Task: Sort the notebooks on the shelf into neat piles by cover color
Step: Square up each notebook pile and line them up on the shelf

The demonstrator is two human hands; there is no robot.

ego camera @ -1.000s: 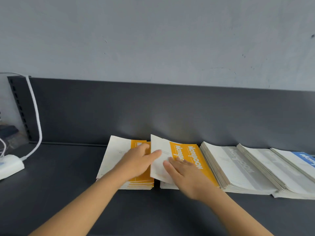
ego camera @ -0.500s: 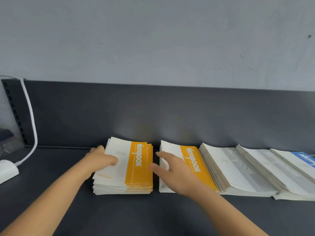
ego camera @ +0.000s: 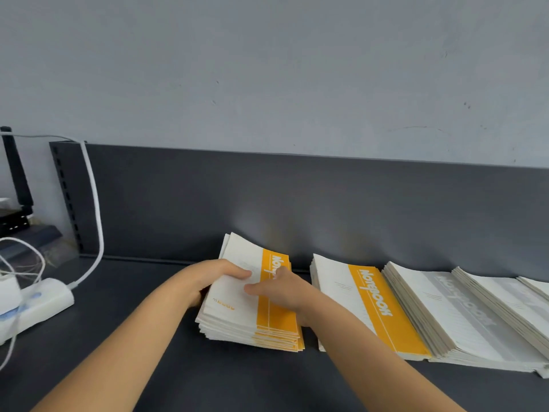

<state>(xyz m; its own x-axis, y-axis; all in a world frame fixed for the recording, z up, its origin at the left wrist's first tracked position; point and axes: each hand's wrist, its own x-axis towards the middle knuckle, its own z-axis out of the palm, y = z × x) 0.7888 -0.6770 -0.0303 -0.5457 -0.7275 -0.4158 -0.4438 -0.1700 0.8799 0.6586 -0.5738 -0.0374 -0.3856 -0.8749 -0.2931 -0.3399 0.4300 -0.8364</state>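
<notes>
Five piles of notebooks show on the dark shelf (ego camera: pixel 133 281) — two with orange bands, two with grey, and one cut off by the frame so its colour cannot be told. Both hands are clamped on one orange pile, the held pile (ego camera: pixel 237 319): the left hand (ego camera: pixel 208 278) curls round its left edge with the thumb lying on the top cover, and the right hand (ego camera: pixel 288 295) takes its right side, thumb across the cover, the other fingers mostly hidden behind it. The top cover is white with a broad orange stripe down its right side carrying white lettering, and a small orange mark near the corner closest to the person; the edges below are slightly staggered. Just right of the grip, apart from it by a narrow gap, lies the second pile (ego camera: pixel 383 310), same orange stripe. Farther right the two grey piles (ego camera: pixel 451 316) (ego camera: pixel 505 295) overlap like shingles, then the cut-off pile (ego camera: pixel 537 285). Well left of the grip sit one white power strip (ego camera: pixel 44 298) and a white cable (ego camera: pixel 96 215) — the cable climbs the shelf's back.
</notes>
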